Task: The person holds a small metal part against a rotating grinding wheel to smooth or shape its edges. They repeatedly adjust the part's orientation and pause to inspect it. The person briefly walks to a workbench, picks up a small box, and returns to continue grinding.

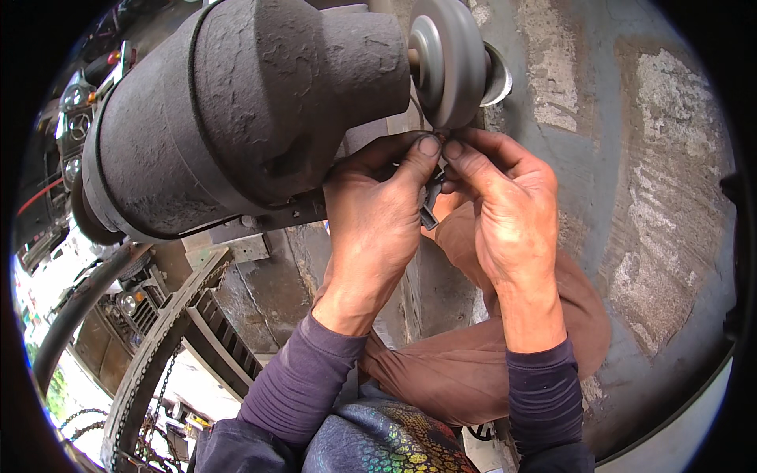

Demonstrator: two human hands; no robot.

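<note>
At left bulks the grinder's dark motor housing (244, 102). The left hand (377, 206) pinches a tiny workpiece (442, 137) between thumb and forefinger; a black part (429, 214) juts below its thumb. The workpiece sits between both thumb tips, just under the grinding wheel (456, 67); contact is unclear. The right hand's (514, 201) thumb and forefinger pinch its other side.

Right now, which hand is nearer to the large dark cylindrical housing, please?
Left. The left hand is just below the narrower end of the dark housing in this view; the right hand is farther off, beyond the left, below the grey wheel.
</note>
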